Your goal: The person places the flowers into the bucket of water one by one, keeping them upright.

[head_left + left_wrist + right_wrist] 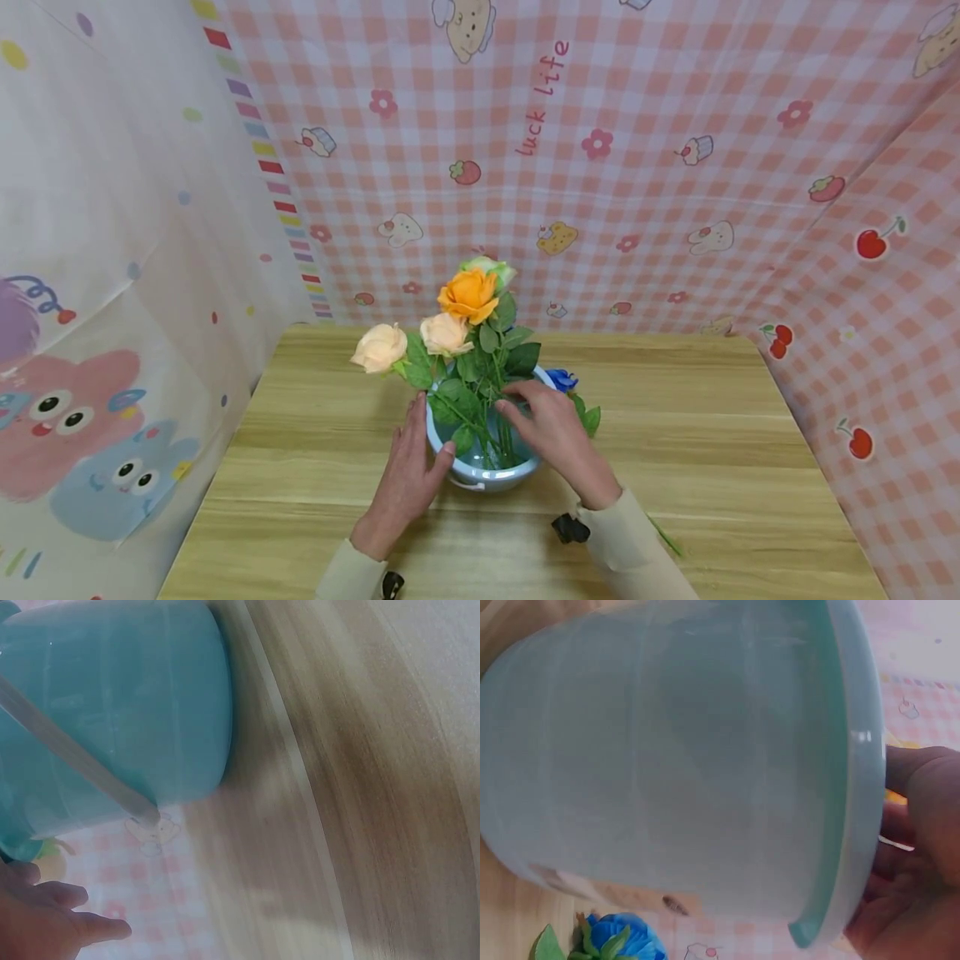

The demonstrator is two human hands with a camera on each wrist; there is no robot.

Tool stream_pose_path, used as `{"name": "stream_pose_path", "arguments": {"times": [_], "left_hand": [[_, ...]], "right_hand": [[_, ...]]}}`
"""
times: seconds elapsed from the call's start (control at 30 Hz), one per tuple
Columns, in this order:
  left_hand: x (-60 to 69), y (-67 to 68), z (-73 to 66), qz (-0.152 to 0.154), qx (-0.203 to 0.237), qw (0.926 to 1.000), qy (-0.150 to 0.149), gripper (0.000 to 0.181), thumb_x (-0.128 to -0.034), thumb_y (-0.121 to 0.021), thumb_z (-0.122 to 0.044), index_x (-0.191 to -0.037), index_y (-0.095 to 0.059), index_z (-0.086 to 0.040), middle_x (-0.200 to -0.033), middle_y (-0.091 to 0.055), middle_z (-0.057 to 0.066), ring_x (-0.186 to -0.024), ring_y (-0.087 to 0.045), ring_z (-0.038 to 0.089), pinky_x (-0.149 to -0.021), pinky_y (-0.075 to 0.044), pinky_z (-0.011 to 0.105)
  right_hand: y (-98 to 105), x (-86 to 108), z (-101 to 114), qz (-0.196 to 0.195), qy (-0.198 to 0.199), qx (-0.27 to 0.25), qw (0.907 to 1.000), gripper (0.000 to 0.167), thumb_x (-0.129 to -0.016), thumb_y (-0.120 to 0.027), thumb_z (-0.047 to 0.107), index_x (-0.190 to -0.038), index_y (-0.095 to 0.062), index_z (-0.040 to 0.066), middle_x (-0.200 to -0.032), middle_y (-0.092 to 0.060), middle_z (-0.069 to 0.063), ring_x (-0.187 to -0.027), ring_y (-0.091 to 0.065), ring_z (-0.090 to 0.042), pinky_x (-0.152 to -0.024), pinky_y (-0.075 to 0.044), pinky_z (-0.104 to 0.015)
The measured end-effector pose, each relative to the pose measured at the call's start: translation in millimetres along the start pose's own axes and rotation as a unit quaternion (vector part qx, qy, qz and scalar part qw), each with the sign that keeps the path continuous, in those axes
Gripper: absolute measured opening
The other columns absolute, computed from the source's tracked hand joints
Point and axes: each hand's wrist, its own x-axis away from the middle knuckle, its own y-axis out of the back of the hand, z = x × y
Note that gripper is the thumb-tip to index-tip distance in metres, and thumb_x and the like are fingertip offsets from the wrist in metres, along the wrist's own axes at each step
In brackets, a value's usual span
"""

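A light blue bucket (491, 477) stands upright on the wooden table, with several roses leaning inside it. An orange rose (468, 296) rises highest in front of a pale green one (491, 271), and two cream roses, one at the far left (380, 347), lean outward over the rim. My left hand (408, 467) rests against the bucket's left side, fingers extended and thumb by the rim. Reaching over the right rim, my right hand (551, 429) pinches at a rose stem among the green leaves (457, 400); its other fingers are partly hidden.
A blue rose (622, 937) lies on the table to the right of the bucket. A thin green stem piece (663, 535) is by my right sleeve. The bucket's pale handle (75, 754) hangs down its side. Patterned cloths surround the table's back and sides.
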Motion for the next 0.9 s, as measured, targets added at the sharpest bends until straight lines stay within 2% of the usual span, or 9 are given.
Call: {"name": "stream_pose_path", "arguments": {"times": [0.2, 0.4, 0.57, 0.7, 0.9], "left_hand": [[0.5, 1.5, -1.9, 0.003, 0.005, 1.0000, 0.003, 0.082, -0.1042, -0.050, -0.038, -0.164, -0.011, 0.003, -0.168, -0.017, 0.026, -0.155, -0.020, 0.042, -0.120, -0.017, 0.069], [1.1, 1.3, -1.3, 0.002, 0.002, 1.0000, 0.000, 0.082, -0.1046, -0.049, -0.038, -0.164, -0.010, 0.002, -0.168, -0.017, 0.027, -0.155, -0.019, 0.042, -0.120, -0.017, 0.068], [1.2, 0.6, -0.8, 0.000, 0.000, 1.0000, -0.003, 0.082, -0.1047, -0.050, -0.038, -0.164, -0.010, 0.003, -0.168, -0.018, 0.027, -0.155, -0.020, 0.042, -0.120, -0.018, 0.069], [1.4, 0.4, -0.9, -0.002, 0.001, 1.0000, -0.005, 0.082, -0.1048, -0.049, -0.038, -0.164, -0.011, 0.003, -0.167, -0.019, 0.028, -0.155, -0.020, 0.042, -0.119, -0.019, 0.069], [1.2, 0.7, -0.5, 0.000, 0.003, 1.0000, -0.003, 0.082, -0.1053, -0.048, -0.041, -0.164, -0.010, 0.002, -0.169, -0.016, 0.025, -0.155, -0.020, 0.042, -0.120, -0.018, 0.068]], "right_hand": [[5.0, 15.4, -10.0, -0.059, 0.040, -0.028, 0.9971, 0.032, -0.100, -0.071, 0.025, -0.123, -0.072, 0.004, -0.124, -0.072, -0.012, -0.117, -0.066, -0.032, -0.098, -0.054, -0.052], [6.8, 29.3, -21.1, -0.120, 0.059, -0.046, 0.9900, 0.033, -0.100, -0.070, 0.023, -0.126, -0.070, 0.003, -0.132, -0.068, -0.013, -0.127, -0.060, -0.034, -0.106, -0.048, -0.056], [8.3, 40.6, -30.3, -0.150, 0.058, -0.051, 0.9856, 0.033, -0.099, -0.070, 0.020, -0.128, -0.069, 0.004, -0.138, -0.065, -0.012, -0.132, -0.057, -0.032, -0.109, -0.046, -0.053], [8.8, 48.8, -37.4, -0.169, 0.063, -0.048, 0.9825, 0.036, -0.097, -0.072, 0.016, -0.130, -0.067, 0.001, -0.142, -0.063, -0.012, -0.133, -0.056, -0.035, -0.110, -0.044, -0.051], [7.6, 59.8, -49.2, -0.183, 0.060, -0.035, 0.9806, 0.037, -0.097, -0.071, 0.014, -0.131, -0.066, -0.001, -0.143, -0.062, -0.015, -0.133, -0.055, -0.035, -0.108, -0.045, -0.054]]}}
